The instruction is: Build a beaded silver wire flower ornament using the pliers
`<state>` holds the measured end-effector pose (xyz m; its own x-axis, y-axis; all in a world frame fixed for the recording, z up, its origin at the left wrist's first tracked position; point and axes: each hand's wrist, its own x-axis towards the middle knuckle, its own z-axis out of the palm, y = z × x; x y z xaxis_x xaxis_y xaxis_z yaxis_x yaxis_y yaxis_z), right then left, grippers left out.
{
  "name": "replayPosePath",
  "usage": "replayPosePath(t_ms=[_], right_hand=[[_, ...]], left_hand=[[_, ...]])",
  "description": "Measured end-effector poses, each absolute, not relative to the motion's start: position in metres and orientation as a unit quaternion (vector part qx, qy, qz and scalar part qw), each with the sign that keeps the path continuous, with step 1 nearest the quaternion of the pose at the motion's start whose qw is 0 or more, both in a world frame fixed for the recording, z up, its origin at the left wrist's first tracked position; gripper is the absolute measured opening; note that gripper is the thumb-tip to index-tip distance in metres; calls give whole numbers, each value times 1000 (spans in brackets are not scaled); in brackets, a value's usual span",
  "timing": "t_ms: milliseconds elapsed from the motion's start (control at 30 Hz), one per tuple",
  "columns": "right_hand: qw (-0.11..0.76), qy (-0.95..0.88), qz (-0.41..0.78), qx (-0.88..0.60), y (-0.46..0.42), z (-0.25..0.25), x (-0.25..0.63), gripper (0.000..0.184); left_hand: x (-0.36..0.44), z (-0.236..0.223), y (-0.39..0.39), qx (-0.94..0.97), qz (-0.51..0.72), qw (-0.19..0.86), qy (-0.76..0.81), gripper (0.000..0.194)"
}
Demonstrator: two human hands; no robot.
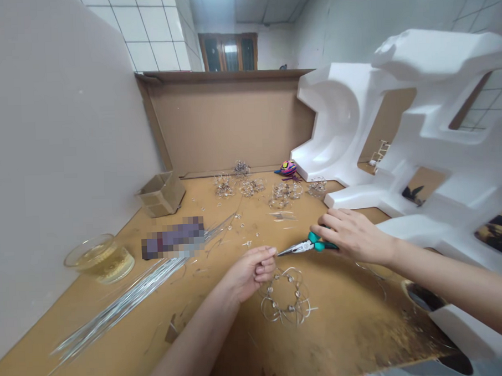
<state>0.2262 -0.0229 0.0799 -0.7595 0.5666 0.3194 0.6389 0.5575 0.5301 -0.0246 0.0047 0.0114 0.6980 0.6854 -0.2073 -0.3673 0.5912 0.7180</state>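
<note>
My right hand [347, 233] is wrapped round needle-nose pliers [301, 247] with green and black handles. Their narrow tips point left and reach the fingertips of my left hand [257, 270]. Thumb and forefinger of that hand are pinched together; whatever lies between them is too small to make out. Just below and right of my left fingers is a wire ring [296, 294] with looped silvery wires and several clear beads. Whether my curled fingers touch its upper edge, I cannot tell.
Long straight wires [127, 304] lie at left, near a glass of yellowish liquid [102, 261], a blurred-out purple item [172, 238] and a small cardboard box [162, 194]. Several finished-looking wire pieces [251, 187] and a colourful ball-shaped item [288, 168] stand behind. White foam [335, 112] walls the right.
</note>
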Motion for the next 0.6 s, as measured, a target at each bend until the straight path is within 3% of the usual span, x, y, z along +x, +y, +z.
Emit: replayPosePath(t_ms=[233,467,600], right_hand=[[36,-894,-280,-348,-25,84,225,22],[-33,-889,1,-457,-25,107,219,17],[-42,-876,59,-478,-23,115,217,13]], left_hand=[[-23,5,6,382,330,825,253,26],[-9,7,-4,565,460,558,397,20],[-8,12,-6,569,432,563,415,22]])
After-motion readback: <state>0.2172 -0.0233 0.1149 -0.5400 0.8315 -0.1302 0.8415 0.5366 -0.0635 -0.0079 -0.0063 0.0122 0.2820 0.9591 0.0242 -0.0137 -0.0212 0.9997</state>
